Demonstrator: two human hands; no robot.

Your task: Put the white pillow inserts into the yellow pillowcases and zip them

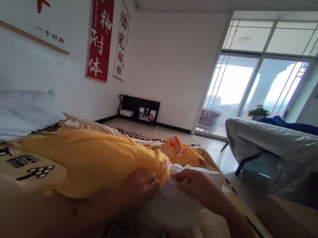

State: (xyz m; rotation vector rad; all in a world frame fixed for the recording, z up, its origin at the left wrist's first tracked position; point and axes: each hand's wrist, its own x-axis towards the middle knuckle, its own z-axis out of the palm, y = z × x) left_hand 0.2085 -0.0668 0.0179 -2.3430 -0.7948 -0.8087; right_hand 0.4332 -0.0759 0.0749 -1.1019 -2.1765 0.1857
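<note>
A yellow pillowcase [95, 155] lies stretched across the patterned bed sheet [20, 209], its opening toward the right. Out of that opening comes a white pillow [176, 210], partly inside the case. My left hand [140, 186] is closed on the pillowcase near its open edge. At the opening, my right hand [197, 183] has its fingers bent against the white pillow, pinching its upper side near the yellow rim. Just beyond both hands is a bunched orange-yellow cloth [192, 154] with a printed pattern.
White bedding [6, 111] lies at the left by the wall. On the right stands a plastic-wrapped table [265, 132] with a potted plant [258, 111] and blue cloth [293, 124]. A cardboard box [296, 225] sits beside the bed; a low black stand [131, 103] is at the far wall.
</note>
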